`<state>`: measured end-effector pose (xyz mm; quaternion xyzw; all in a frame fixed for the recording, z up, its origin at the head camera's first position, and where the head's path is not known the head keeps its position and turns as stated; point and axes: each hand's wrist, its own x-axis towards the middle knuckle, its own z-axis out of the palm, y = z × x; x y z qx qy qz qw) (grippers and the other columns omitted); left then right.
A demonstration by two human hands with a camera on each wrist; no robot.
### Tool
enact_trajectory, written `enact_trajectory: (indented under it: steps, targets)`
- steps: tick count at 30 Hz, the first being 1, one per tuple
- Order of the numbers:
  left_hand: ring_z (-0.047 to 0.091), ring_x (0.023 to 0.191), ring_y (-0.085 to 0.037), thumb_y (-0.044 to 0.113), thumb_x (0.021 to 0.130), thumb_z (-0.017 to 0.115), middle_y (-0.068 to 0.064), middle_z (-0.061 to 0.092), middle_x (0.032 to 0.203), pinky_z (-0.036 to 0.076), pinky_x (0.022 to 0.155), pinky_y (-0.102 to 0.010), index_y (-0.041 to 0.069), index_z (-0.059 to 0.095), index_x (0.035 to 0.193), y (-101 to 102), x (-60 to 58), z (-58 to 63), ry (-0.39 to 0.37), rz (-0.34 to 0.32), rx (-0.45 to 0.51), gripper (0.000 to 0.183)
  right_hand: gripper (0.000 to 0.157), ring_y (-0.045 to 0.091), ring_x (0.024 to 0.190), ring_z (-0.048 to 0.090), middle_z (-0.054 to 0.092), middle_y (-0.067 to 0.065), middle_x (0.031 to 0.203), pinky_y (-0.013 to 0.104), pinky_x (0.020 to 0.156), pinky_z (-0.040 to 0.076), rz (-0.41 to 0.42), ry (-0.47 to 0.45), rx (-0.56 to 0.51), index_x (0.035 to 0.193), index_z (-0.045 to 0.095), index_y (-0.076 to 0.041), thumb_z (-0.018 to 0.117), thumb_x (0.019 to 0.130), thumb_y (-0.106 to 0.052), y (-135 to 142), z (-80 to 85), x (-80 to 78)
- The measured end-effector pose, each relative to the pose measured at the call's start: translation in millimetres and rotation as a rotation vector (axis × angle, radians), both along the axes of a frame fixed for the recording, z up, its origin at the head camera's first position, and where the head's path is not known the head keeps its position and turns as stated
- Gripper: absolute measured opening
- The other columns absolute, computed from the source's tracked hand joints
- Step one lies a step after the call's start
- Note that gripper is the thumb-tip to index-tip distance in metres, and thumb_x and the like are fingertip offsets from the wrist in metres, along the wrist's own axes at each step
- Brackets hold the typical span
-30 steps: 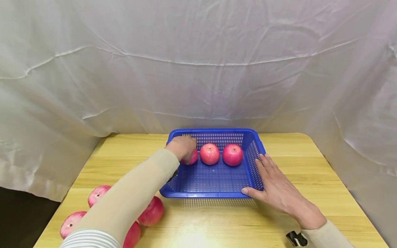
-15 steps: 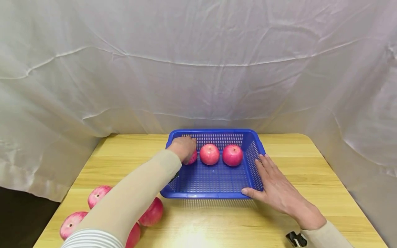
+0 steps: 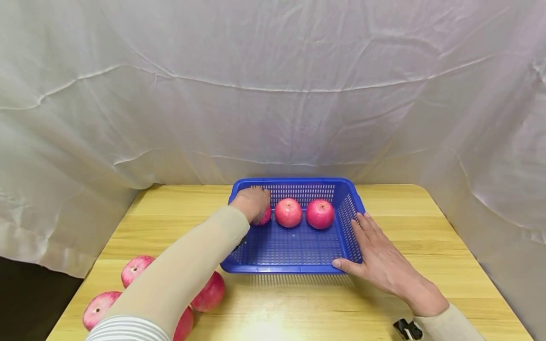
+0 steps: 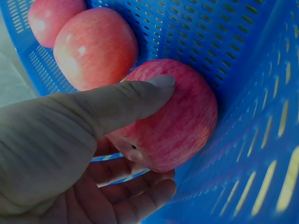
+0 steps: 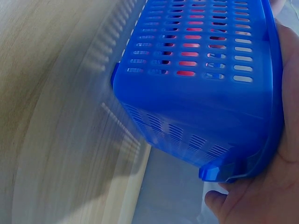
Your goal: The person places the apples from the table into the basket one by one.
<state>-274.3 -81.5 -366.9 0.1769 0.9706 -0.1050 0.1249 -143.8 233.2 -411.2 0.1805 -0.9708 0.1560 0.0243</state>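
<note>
In the back left corner of a blue plastic basket (image 3: pixel 294 269), my left hand (image 3: pixel 250 203) holds a red apple (image 4: pixel 189 116). The left wrist view shows the thumb across the apple and the fingers round its other side. Two more apples, a paler one (image 3: pixel 288 212) and a deeper red one (image 3: pixel 320 214), sit in a row to its right along the back wall. My right hand (image 3: pixel 384 260) rests on the basket's front right corner, fingers straight along the right side and thumb on the front rim. Through the slots in the right wrist view, red shows inside.
Several apples lie on the wooden table (image 3: pixel 298 303) at the front left, among them one apple (image 3: pixel 209 292) beside my left forearm, which partly hides them. A grey cloth curtain (image 3: pixel 273 94) hangs behind the table and along both sides.
Almost nothing moves. My left hand and forearm shift very slightly over the apple in the corner; the right hand and the basket stay in place.
</note>
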Motion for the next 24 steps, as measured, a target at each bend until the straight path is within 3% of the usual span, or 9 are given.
enact_trajectory:
  steps: [12,24]
  targets:
    - [0.069,0.117,-0.036,0.016,0.089,0.076,-0.022,0.066,0.128,0.061,0.095,-0.05,-0.001,0.057,0.139,-0.4,1.1,-1.3,0.008,0.024,0.029,0.056,0.116,0.051,0.159,0.016,0.018,0.031,0.171,0.069,0.122,0.028,-0.004,-0.011,-0.002,0.162,0.026,0.009,0.065,0.091,-0.075,-0.8,1.2,0.9]
    - [0.061,0.132,-0.036,0.019,0.091,0.075,-0.022,0.062,0.142,0.055,0.106,-0.049,-0.002,0.053,0.148,-5.0,-2.4,9.1,-0.056,0.016,0.03,0.065,0.116,0.052,0.159,0.016,0.017,0.031,0.171,0.069,0.122,0.028,-0.003,-0.006,-0.006,0.161,0.027,0.01,0.065,0.091,-0.074,-1.1,1.3,1.0]
